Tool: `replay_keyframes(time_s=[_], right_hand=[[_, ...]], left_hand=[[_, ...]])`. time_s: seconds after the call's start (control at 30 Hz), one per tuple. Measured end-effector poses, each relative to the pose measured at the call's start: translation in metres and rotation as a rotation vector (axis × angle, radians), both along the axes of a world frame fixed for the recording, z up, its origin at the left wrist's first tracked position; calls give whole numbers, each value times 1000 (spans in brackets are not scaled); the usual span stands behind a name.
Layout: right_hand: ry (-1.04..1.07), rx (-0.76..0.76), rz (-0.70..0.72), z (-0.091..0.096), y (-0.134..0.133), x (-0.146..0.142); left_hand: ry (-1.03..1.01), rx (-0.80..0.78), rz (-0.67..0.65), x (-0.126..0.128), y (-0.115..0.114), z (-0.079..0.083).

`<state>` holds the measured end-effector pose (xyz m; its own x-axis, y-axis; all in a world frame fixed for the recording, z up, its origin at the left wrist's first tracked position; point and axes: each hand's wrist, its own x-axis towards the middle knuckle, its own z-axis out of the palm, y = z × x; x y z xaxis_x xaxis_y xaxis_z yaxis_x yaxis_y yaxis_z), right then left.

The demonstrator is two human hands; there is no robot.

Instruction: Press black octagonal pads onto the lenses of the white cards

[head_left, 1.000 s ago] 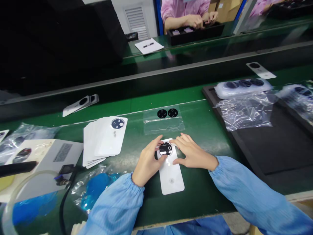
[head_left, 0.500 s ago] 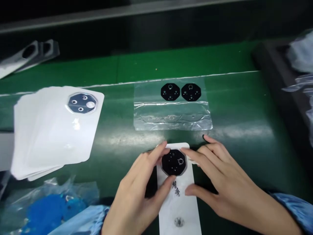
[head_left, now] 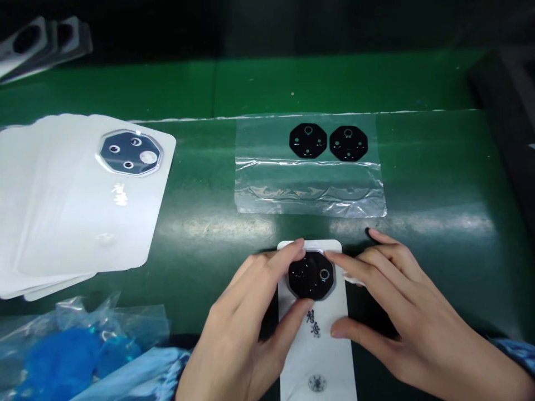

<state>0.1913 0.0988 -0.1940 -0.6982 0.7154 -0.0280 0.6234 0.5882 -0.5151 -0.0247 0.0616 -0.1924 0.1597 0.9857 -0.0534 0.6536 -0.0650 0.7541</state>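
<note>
A white phone-back-shaped panel (head_left: 315, 353) lies in front of me, with dark lettering and a round emblem. Over its upper end sits a glossy black octagonal lens cover (head_left: 311, 277) with a ring mark. My left hand (head_left: 251, 312) grips this cover, index finger at its upper left edge and thumb at the lower edge. My right hand (head_left: 393, 301) is spread; its index fingertip touches the cover's upper right edge and its thumb tip rests at the panel's right side. A small white scrap (head_left: 354, 279) shows under the right fingers; whether they hold it is unclear.
Two black octagonal covers (head_left: 328, 142) lie on a clear plastic sheet (head_left: 309, 206). At left is a fanned stack of white panels (head_left: 96, 223). Blue pieces in a clear bag (head_left: 62, 356) lie lower left; cut-out plates (head_left: 45, 44) upper left; a dark tray (head_left: 501, 83) right.
My view has shifted, so most of the table's things sit farther apart in it. Both hands keep nearly the same hold around the black cover on the panel.
</note>
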Motion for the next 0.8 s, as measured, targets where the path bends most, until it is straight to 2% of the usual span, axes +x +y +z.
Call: replay_keyframes(time_s=[0.5, 0.8], right_hand=[[7, -9, 10, 1, -1, 0], [7, -6, 11, 1, -1, 0]], left_hand=[[-21, -4, 48, 4, 1, 2], [-40, 16, 33, 2, 1, 0]])
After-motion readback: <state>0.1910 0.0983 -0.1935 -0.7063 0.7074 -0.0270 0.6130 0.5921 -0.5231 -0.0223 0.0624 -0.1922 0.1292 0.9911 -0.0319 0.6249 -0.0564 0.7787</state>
